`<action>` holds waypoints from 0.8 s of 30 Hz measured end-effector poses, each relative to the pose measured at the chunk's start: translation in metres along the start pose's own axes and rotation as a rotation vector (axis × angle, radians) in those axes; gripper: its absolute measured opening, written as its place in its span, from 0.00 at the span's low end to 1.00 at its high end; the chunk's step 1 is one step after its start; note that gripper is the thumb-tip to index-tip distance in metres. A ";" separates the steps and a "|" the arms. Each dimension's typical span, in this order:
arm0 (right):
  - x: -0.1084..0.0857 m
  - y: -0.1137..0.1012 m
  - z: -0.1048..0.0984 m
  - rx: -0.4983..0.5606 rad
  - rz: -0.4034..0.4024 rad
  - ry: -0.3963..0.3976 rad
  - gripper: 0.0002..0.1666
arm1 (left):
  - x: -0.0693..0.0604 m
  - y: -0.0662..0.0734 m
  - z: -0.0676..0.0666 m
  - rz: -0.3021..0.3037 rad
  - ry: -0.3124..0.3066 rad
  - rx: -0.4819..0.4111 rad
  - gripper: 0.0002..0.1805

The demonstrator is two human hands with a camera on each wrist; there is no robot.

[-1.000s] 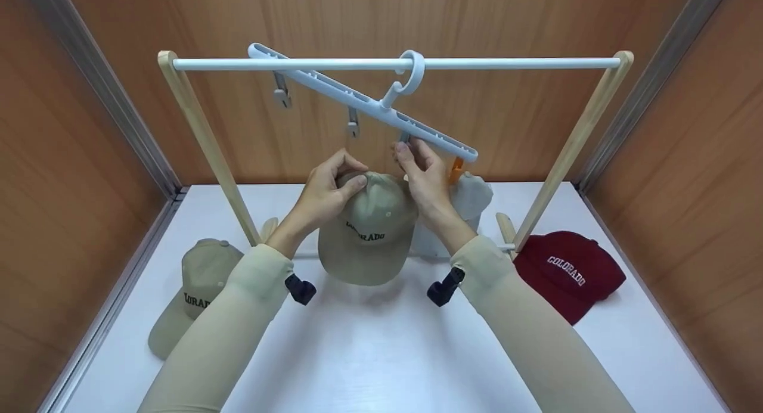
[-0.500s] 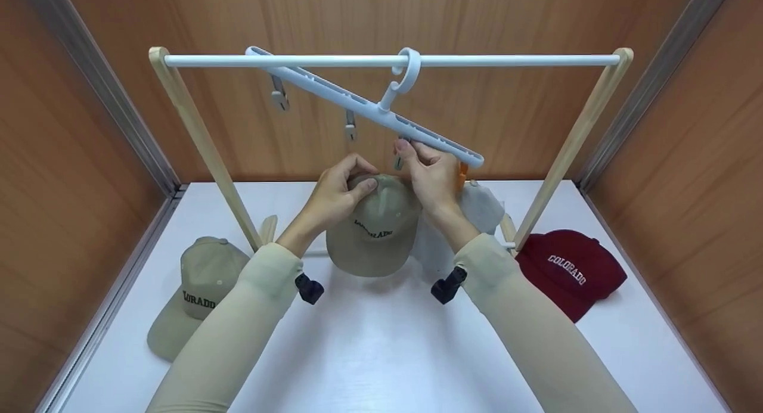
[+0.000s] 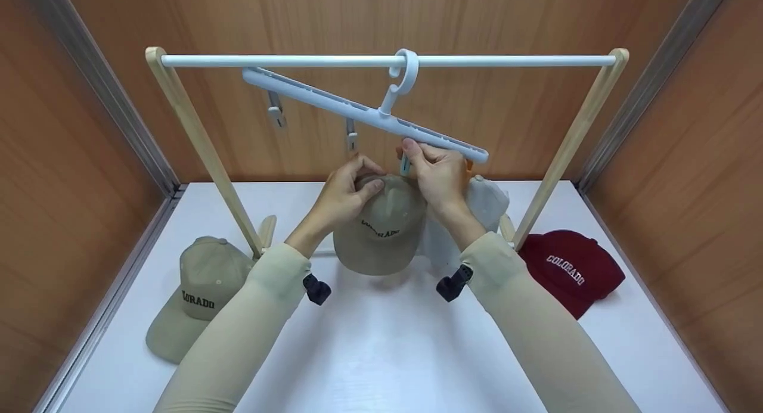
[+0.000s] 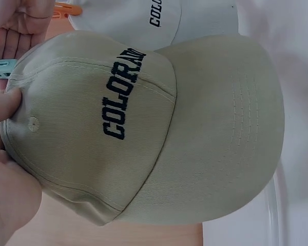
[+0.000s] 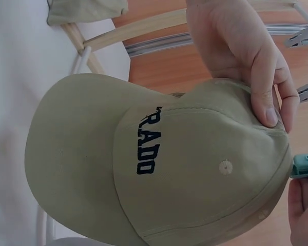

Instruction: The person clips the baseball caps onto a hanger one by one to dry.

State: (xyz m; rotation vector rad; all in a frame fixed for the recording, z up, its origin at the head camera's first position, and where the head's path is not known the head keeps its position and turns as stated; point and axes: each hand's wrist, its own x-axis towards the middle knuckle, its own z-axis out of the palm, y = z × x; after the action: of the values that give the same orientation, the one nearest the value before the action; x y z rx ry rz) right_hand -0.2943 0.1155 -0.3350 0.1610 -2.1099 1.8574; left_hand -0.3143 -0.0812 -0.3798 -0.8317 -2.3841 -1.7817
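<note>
A khaki baseball cap (image 3: 381, 246) with dark COLORADO lettering hangs brim down from my left hand (image 3: 346, 192), which pinches the top of its crown between thumb and fingers. My right hand (image 3: 440, 174) holds a teal clip (image 5: 305, 165) under the light-blue hanger (image 3: 334, 105). In the right wrist view the clip's end meets the crown's edge; whether it bites the fabric I cannot tell. The hanger hooks over the white rail and slopes down to the right. Behind my right hand, a white cap (image 4: 128, 20) hangs from an orange clip (image 4: 66, 9).
Two grey clips (image 3: 275, 116) dangle from the hanger's left half. Another khaki cap (image 3: 205, 276) lies at left on the white table, and a maroon cap (image 3: 572, 270) at right. Wooden posts (image 3: 199, 139) carry the rail (image 3: 524, 61); wood-grain walls stand around.
My left hand and the khaki cap have moved right and slightly closer to the clip. The hanger's left end has dropped, so it slopes less. My right hand has shifted slightly right with the clip.
</note>
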 end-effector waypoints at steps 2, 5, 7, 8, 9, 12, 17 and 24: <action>0.000 0.000 -0.001 -0.006 -0.026 0.000 0.18 | 0.001 0.001 0.002 -0.009 -0.002 -0.007 0.09; 0.000 -0.001 -0.001 -0.005 -0.051 0.000 0.18 | 0.002 0.003 0.006 -0.009 -0.003 -0.014 0.09; 0.000 -0.001 -0.001 -0.007 -0.061 0.001 0.17 | 0.003 0.004 0.007 -0.004 0.000 -0.010 0.09; 0.000 -0.001 -0.001 -0.009 -0.062 0.001 0.17 | 0.004 0.005 0.008 -0.004 0.004 -0.008 0.09; 0.000 -0.001 -0.001 -0.008 -0.062 0.000 0.17 | 0.004 0.006 0.009 -0.003 0.008 -0.003 0.09; 0.000 -0.001 -0.001 -0.017 -0.059 0.000 0.17 | 0.004 0.006 0.010 -0.005 0.021 0.011 0.09; -0.001 -0.003 0.000 -0.024 -0.034 0.002 0.17 | 0.004 0.007 0.010 -0.008 0.029 0.011 0.09; 0.000 -0.003 0.002 0.032 -0.037 -0.003 0.17 | 0.005 0.008 0.008 0.003 0.003 -0.083 0.08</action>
State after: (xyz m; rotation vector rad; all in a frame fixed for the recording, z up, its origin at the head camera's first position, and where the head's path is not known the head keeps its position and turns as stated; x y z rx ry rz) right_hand -0.2931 0.1132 -0.3321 0.2090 -2.0654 1.8716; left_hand -0.3126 -0.0704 -0.3736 -0.8403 -2.3204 -1.8905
